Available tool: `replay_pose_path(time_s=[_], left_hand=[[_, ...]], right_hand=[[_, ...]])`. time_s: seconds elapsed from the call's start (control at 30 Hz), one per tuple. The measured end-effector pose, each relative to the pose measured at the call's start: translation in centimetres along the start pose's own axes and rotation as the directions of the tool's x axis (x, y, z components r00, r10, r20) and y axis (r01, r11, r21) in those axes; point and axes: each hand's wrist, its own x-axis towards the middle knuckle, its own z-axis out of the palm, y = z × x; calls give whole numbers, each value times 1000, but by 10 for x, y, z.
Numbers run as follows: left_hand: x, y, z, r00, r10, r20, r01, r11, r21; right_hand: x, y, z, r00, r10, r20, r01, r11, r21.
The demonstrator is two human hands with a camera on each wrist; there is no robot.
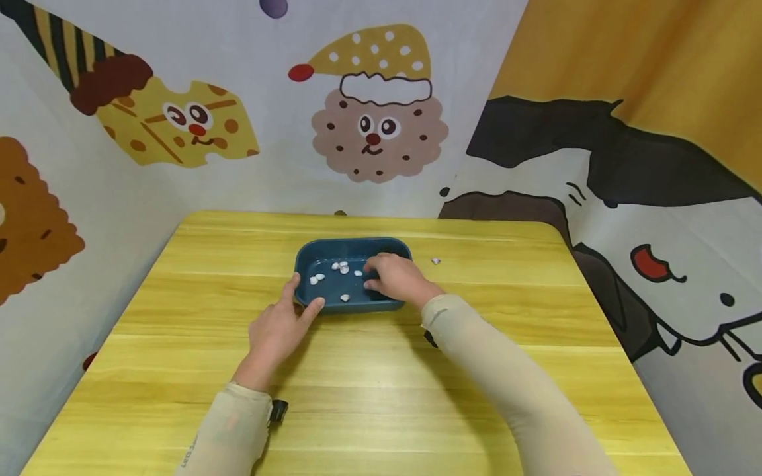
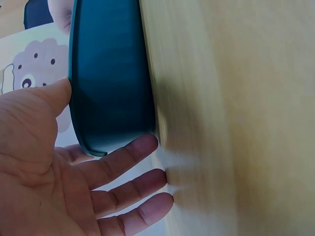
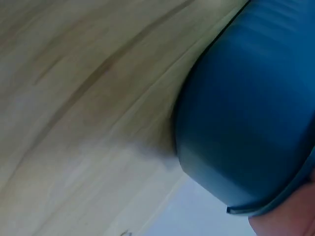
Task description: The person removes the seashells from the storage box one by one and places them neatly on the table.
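Reaching over the right end of the blue tray (image 1: 357, 307), my right hand (image 1: 401, 276) has its fingers bent down inside; whether the tips hold something, I cannot tell. The nearest small white piece (image 1: 358, 273) lies just left of these tips, so my right hand is closer to it than my left; its own long axis is too small to judge. My left hand (image 1: 275, 330) touches the tray's near left corner, with thumb at the rim and fingers stretched out, not curled around it. The tray stands nearer to the table's (image 1: 369, 390) far edge, its long axis running along that edge. Inside it, a small cluster (image 1: 343, 266) lies around the middle, a pair (image 1: 317, 279) near the left end, and a single piece (image 1: 345, 298) by the near wall. Outside, one loose piece (image 1: 436, 261) lies on the table beyond the tray's right end.
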Motion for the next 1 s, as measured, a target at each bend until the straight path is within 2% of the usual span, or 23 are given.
replay_pose_path(time_s=[0.47,0.67,0.77,1.0], left_hand=[[-1,1,-1,1000,-9,5,9,1000,3],[0,0,1,1000,-8,-4,8,1000,0],[0,0,0,1000,-5,-5,5,1000,1],[0,-1,0,1000,2,-2,-2,1000,8]], right_hand=[[11,-9,9,996,-2,84,0,1000,30],[11,-10,11,997,-18,79,15,999,35],[10,-10,13,996,-43,83,37,997,71],[10,-9,14,978,-180,105,161,973,168]])
